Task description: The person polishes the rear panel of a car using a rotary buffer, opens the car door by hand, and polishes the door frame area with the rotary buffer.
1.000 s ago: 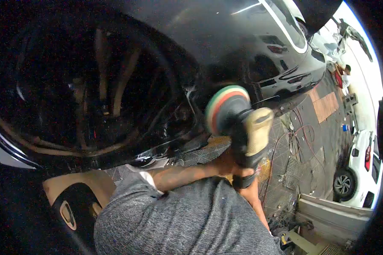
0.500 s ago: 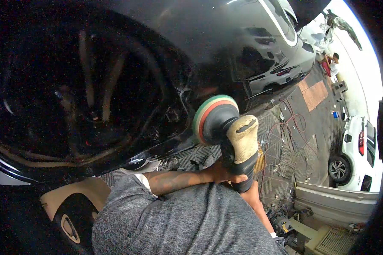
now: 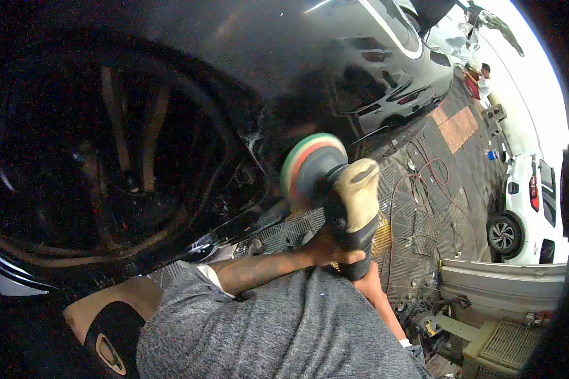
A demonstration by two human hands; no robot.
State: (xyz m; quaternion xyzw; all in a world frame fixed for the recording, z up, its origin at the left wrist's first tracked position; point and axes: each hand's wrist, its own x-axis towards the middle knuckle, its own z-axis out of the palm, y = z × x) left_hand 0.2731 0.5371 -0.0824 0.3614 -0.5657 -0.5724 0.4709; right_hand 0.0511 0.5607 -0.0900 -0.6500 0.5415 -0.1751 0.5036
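A polisher (image 3: 359,196) with a tan and black body carries a round pad (image 3: 310,167) ringed in green, cream and red. The pad's face is turned toward the dark, glossy car panel (image 3: 297,69); whether they touch is unclear. My left hand (image 3: 329,249), at the end of the arm from the left, is closed round the black part of the polisher. At the rear end of the tool is my right hand (image 3: 368,278), closed against it, its fingers largely hidden behind the tool.
An open door with tan trim (image 3: 117,303) lies at the lower left. Red hose (image 3: 436,180) loops over the grated floor. A white car (image 3: 531,215) stands at the right, and a person (image 3: 480,82) is farther back. A beige slatted box (image 3: 506,344) sits at the lower right.
The view has shifted, so the background sits farther left and higher. The polisher and both hands have moved slightly left in the view. Both hands have kept their hold.
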